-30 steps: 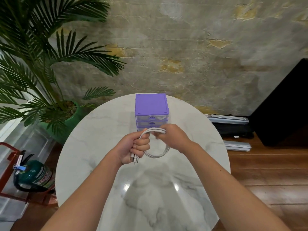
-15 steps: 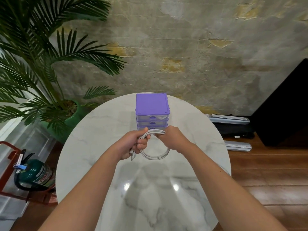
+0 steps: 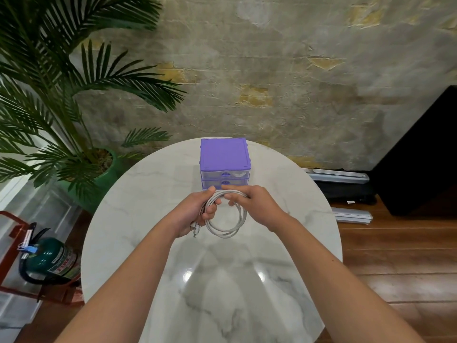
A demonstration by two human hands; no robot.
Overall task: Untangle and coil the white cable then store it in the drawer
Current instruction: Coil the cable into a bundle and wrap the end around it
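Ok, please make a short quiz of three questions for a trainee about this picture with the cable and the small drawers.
1. True or false: the white cable lies loose on the marble table.
2. Which hand grips the side of the coil where the plugs hang out: left hand or right hand?
3. Fill in: the drawers of the purple drawer unit look ____.

Key
1. False: both hands hold it, coiled.
2. Left hand.
3. Closed.

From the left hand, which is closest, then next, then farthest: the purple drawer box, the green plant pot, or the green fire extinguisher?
Starting from the left hand:
1. Purple drawer box, just beyond the hand on the table.
2. Green plant pot, off the table to the left, by the wall.
3. Green fire extinguisher, on the floor, far left.
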